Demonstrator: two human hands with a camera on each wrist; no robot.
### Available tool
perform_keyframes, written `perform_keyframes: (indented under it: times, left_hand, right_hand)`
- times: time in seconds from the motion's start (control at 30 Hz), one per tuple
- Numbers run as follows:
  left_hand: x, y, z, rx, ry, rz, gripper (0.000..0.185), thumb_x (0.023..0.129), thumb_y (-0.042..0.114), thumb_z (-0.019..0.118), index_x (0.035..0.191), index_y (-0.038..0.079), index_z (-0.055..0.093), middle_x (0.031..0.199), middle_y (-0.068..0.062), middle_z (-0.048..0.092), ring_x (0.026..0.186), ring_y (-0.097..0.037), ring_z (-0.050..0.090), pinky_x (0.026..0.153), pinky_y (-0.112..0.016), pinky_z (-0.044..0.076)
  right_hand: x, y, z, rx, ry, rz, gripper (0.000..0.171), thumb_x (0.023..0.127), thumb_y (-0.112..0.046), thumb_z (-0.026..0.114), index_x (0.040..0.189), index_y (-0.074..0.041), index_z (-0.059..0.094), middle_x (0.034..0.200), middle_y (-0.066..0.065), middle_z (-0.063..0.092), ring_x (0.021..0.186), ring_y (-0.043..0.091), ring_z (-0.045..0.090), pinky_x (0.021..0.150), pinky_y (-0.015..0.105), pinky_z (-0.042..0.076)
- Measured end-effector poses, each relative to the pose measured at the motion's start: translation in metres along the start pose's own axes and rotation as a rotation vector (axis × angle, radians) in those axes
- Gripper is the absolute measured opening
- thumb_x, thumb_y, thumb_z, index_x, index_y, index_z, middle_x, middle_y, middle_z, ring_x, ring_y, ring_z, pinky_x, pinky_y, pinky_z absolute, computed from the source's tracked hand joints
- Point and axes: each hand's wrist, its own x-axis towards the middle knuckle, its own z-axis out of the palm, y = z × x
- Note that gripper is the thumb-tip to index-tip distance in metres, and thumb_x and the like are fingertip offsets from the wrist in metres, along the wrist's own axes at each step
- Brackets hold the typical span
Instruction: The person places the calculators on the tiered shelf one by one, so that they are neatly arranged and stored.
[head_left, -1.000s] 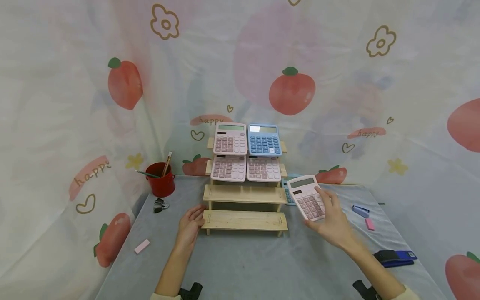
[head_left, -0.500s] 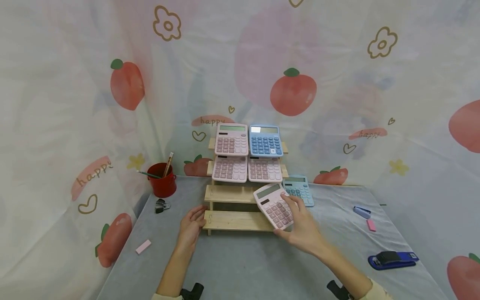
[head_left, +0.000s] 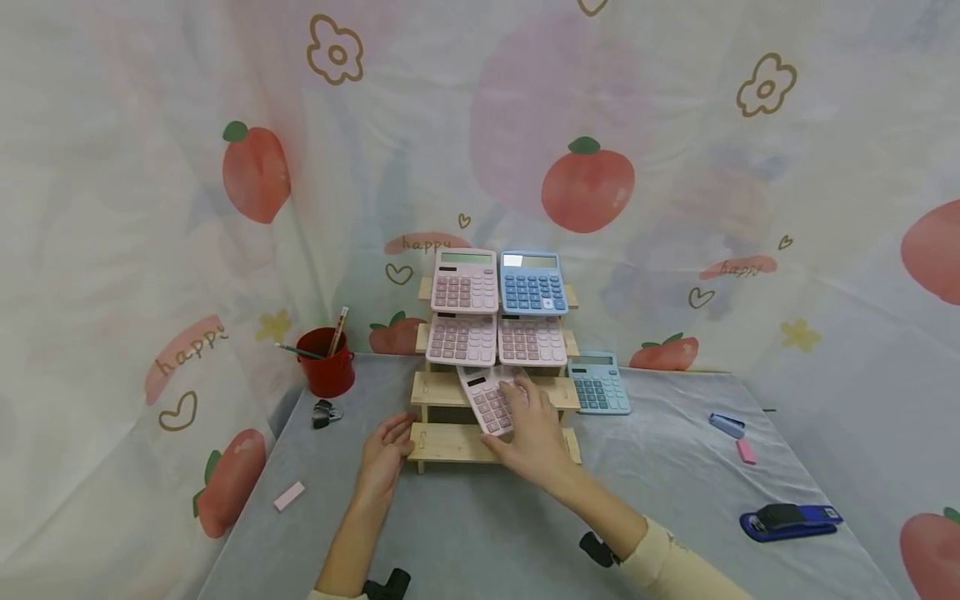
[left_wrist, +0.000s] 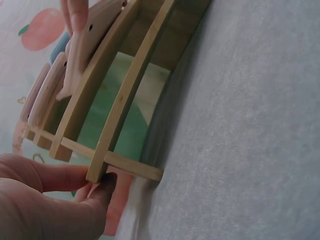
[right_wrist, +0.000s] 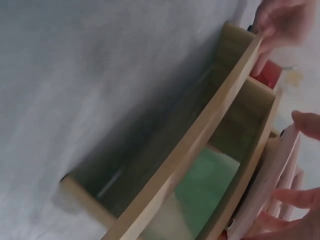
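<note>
A wooden stepped rack stands on the table. My left hand pinches the left end of its lowest step between thumb and fingers, as the left wrist view shows. My right hand holds a pink calculator, tilted, over the second step from the bottom; its upper edge is beneath the row above. Two pink calculators fill the step above, one on the left and one on the right. On top, another pink calculator leans beside a blue calculator.
A teal calculator lies right of the rack. On the left are a red bucket of pencils, black clips and a pale pink block. On the right lie a blue stapler, a pink block and a small blue item.
My right hand has carried the pink calculator leftward from the rack's right side to over the second step. The teal calculator has come into full view. My left hand stays on the rack.
</note>
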Motion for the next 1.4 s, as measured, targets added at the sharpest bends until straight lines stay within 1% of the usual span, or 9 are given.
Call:
perform_keyframes:
  times: [0.23,0.4,0.67,0.83,0.97,1.07,1.17,1.3,1.4]
  left_hand:
    - [0.000,0.001,0.002,0.013,0.008,-0.004,0.058,0.093,-0.016,0.051,0.150,-0.005,0.045,0.155,-0.027,0.047,0.147,-0.039,0.041,0.113,-0.048,0.040]
    - [-0.001,0.002,0.002,0.019,0.019,-0.023,0.059,0.094,-0.015,0.051,0.152,-0.004,0.044,0.156,-0.026,0.047,0.148,-0.039,0.041,0.116,-0.054,0.037]
    - [0.001,-0.001,0.002,0.018,0.022,-0.016,0.059,0.093,-0.016,0.051,0.151,-0.005,0.045,0.155,-0.027,0.047,0.147,-0.039,0.041,0.113,-0.049,0.040]
    - [0.002,0.000,0.003,0.013,0.032,-0.020,0.061,0.092,-0.017,0.051,0.151,-0.004,0.044,0.155,-0.027,0.047,0.147,-0.039,0.041,0.115,-0.053,0.037]
    - [0.002,0.000,0.003,0.006,0.030,-0.021,0.061,0.093,-0.017,0.050,0.152,-0.005,0.044,0.155,-0.027,0.047,0.147,-0.040,0.041,0.116,-0.054,0.036]
    - [0.001,0.000,0.003,0.000,0.016,-0.022,0.061,0.093,-0.017,0.050,0.152,-0.005,0.042,0.156,-0.027,0.045,0.148,-0.040,0.040,0.117,-0.054,0.035]
    - [0.000,0.001,0.003,0.001,0.001,-0.014,0.061,0.094,-0.017,0.049,0.153,-0.006,0.040,0.157,-0.028,0.043,0.149,-0.040,0.038,0.118,-0.054,0.033]
    - [-0.002,0.004,0.002,0.000,0.001,-0.005,0.061,0.095,-0.016,0.049,0.154,-0.007,0.039,0.158,-0.029,0.042,0.149,-0.041,0.037,0.118,-0.055,0.031]
    - [-0.001,0.004,0.002,0.007,0.003,-0.017,0.060,0.095,-0.015,0.050,0.154,-0.006,0.039,0.158,-0.027,0.043,0.149,-0.040,0.038,0.118,-0.054,0.033]
  right_hand:
    - [0.015,-0.031,0.027,-0.043,0.017,0.065,0.086,0.084,-0.053,0.084,0.150,-0.012,0.048,0.156,0.020,0.039,0.135,0.055,0.043,0.107,0.065,0.036]
    - [0.021,-0.049,0.039,-0.037,-0.003,0.028,0.086,0.087,-0.053,0.081,0.152,-0.011,0.045,0.158,0.023,0.037,0.137,0.063,0.038,0.109,0.069,0.035]
    - [0.012,-0.041,0.028,0.011,0.042,-0.019,0.083,0.083,-0.046,0.087,0.147,-0.006,0.053,0.156,0.023,0.043,0.137,0.044,0.050,0.108,0.061,0.042]
    - [0.001,-0.014,0.007,0.062,0.197,-0.118,0.057,0.085,-0.035,0.087,0.130,-0.007,0.068,0.138,0.015,0.063,0.124,0.034,0.063,0.098,0.052,0.053]
    - [-0.006,0.016,-0.018,0.139,0.364,-0.170,0.033,0.089,-0.026,0.083,0.116,-0.009,0.076,0.124,0.007,0.072,0.116,0.025,0.067,0.096,0.043,0.054]
    - [-0.008,0.046,-0.038,0.169,0.484,-0.148,0.025,0.092,-0.022,0.079,0.111,-0.008,0.077,0.119,0.005,0.075,0.113,0.025,0.069,0.096,0.042,0.052]
    - [-0.004,0.080,-0.052,0.172,0.549,-0.078,0.021,0.093,-0.017,0.076,0.111,-0.006,0.077,0.115,0.007,0.076,0.112,0.028,0.070,0.094,0.045,0.052]
    - [0.004,0.127,-0.058,0.129,0.477,0.073,0.025,0.094,-0.013,0.074,0.117,-0.002,0.073,0.117,0.015,0.073,0.113,0.038,0.068,0.093,0.054,0.049]
    - [0.007,0.160,-0.052,0.061,0.291,0.221,0.039,0.093,-0.016,0.073,0.126,0.003,0.067,0.127,0.025,0.065,0.117,0.048,0.061,0.095,0.062,0.047]
